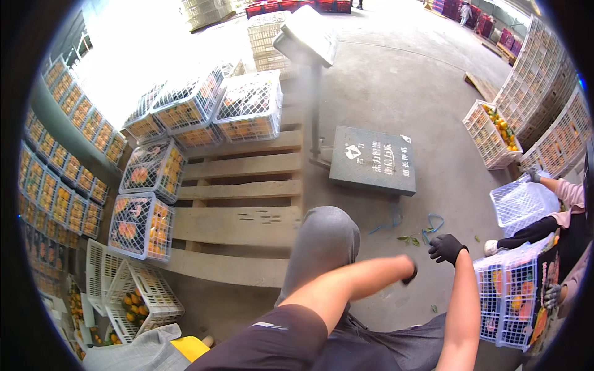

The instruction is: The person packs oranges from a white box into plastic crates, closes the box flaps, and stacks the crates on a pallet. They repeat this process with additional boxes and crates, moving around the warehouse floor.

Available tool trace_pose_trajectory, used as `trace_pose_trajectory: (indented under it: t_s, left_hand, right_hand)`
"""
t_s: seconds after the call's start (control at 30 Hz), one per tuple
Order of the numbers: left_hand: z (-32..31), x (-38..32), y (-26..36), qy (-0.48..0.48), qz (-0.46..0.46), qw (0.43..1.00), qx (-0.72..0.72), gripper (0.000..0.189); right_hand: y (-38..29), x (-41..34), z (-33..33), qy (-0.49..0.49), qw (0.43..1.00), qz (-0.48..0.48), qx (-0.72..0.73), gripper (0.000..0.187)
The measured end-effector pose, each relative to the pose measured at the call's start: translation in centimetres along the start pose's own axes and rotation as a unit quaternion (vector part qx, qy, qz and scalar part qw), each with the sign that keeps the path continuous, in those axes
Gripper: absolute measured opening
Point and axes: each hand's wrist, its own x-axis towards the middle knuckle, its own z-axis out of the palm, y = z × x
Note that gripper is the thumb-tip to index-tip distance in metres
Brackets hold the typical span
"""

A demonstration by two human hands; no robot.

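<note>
My right hand [446, 249], in a black glove, is above the concrete floor with its fingers loosely bent and slightly apart, holding nothing visible. Just left of it, my left hand [410, 272] is blurred and mostly hidden behind its own wrist; whether it grips anything cannot be told. Green leaves [409, 239] and a loop of blue strap [435, 223] lie on the floor beyond my hands. Farther forward stands a platform scale [371, 160] with writing on its dark plate. Closest on the right are lidded plastic crates [506, 297] with fruit inside.
A wooden pallet [232, 226] on the left carries lidded crates of orange fruit [141, 225]. White open crates [144, 301] stand at lower left. Co-workers' gloved hands [553, 296] touch crates at right, near tall crate stacks [538, 79]. The scale's post [315, 106] rises beside the pallet.
</note>
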Motion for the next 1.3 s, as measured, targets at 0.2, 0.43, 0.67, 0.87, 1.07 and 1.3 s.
trace_pose_trajectory:
  t_s: [0.2,0.43,0.67,0.87,1.07,1.3]
  left_hand:
    - [-21.0,1.3,-10.4,0.303,-0.083,0.945,-0.087,0.047]
    - [-30.6,-1.9,-34.0,0.493,-0.253,0.776,-0.299,0.047]
    - [-26.7,-3.4,-50.3,0.527,-0.303,0.673,-0.421,0.059]
    - [-24.3,-1.6,-53.4,0.505,-0.261,0.609,-0.553,0.033]
    - [-25.0,-1.1,-53.4,0.508,-0.242,0.523,-0.641,0.026]
    - [-26.5,3.4,-52.5,0.497,-0.225,0.570,-0.615,0.024]
  right_hand:
    - [6.5,-3.8,2.8,-0.045,0.886,0.286,0.364,0.018]
    - [15.0,7.5,10.6,-0.018,0.976,0.202,-0.082,0.028]
    - [21.6,24.6,5.8,0.248,0.781,0.387,0.422,0.060]
    - [24.9,32.3,3.3,0.274,0.700,0.382,0.538,0.084]
    - [25.4,30.9,3.2,0.258,0.645,0.286,0.661,0.070]
    - [21.2,26.2,7.5,0.326,0.548,0.316,0.703,0.061]
